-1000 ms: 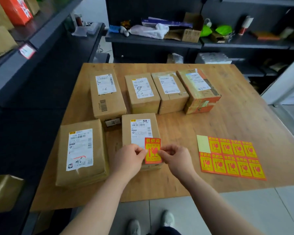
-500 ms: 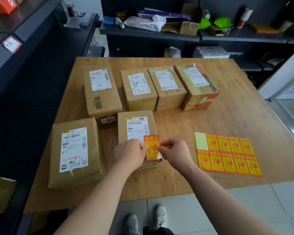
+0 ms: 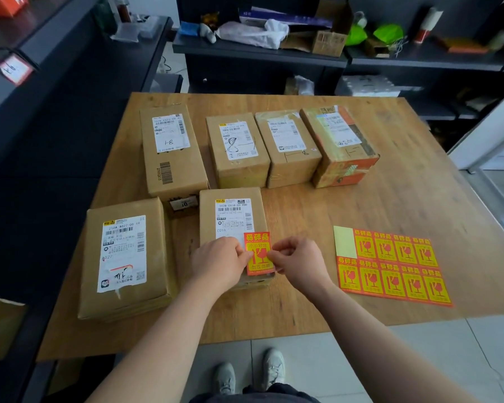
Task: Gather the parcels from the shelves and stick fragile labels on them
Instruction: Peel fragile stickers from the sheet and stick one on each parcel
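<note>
Several brown cardboard parcels lie on a wooden table. The nearest middle parcel has a white shipping label, and a red and yellow fragile label lies over its near right corner. My left hand pinches the label's left edge and rests on the parcel. My right hand pinches the label's right edge. A sheet of fragile labels lies on the table to the right, its top left cell bare. A larger parcel sits at the near left.
A row of parcels stands further back: a long one, two smaller ones, and an orange-sided one. Dark shelves with clutter run along the back and the left. My shoes show below the table's near edge.
The fragile label has stayed pinched between both hands over the near middle parcel, settling slightly lower on its corner. The view has tilted down a little.
</note>
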The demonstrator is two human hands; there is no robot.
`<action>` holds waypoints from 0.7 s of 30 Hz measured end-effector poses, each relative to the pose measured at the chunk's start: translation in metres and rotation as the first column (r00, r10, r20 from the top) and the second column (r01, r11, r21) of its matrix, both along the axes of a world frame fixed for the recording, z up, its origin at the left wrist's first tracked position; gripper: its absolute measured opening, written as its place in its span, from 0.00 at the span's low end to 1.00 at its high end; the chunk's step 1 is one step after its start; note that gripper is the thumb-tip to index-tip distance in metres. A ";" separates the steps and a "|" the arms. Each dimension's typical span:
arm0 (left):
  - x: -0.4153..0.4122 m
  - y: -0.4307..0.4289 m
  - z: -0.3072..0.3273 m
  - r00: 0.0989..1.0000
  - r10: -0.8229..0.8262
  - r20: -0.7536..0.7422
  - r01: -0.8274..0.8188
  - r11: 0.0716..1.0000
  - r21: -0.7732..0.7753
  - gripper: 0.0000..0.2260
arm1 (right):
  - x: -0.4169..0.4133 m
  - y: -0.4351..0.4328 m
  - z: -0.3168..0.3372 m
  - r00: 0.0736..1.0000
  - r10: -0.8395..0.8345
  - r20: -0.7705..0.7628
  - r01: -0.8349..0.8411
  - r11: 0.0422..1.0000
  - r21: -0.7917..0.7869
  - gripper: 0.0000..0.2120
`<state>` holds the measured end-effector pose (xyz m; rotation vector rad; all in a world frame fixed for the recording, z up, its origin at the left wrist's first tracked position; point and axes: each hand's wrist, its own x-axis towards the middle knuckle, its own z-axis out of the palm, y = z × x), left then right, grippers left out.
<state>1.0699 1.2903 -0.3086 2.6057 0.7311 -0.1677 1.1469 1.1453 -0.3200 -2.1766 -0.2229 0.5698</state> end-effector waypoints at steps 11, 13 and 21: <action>-0.001 0.000 -0.001 1.000 0.009 0.019 -0.010 1.000 0.016 0.17 | -0.001 0.001 0.000 0.998 0.011 0.055 -0.011 1.000 -0.015 0.06; -0.001 0.000 -0.002 1.000 0.008 0.011 -0.008 1.000 0.013 0.16 | -0.001 0.002 -0.001 0.999 0.010 0.051 -0.009 1.000 -0.017 0.05; 0.002 0.000 -0.005 1.000 0.018 0.013 -0.018 0.999 0.031 0.17 | 0.001 0.003 0.000 0.996 0.034 0.087 -0.028 0.997 -0.071 0.05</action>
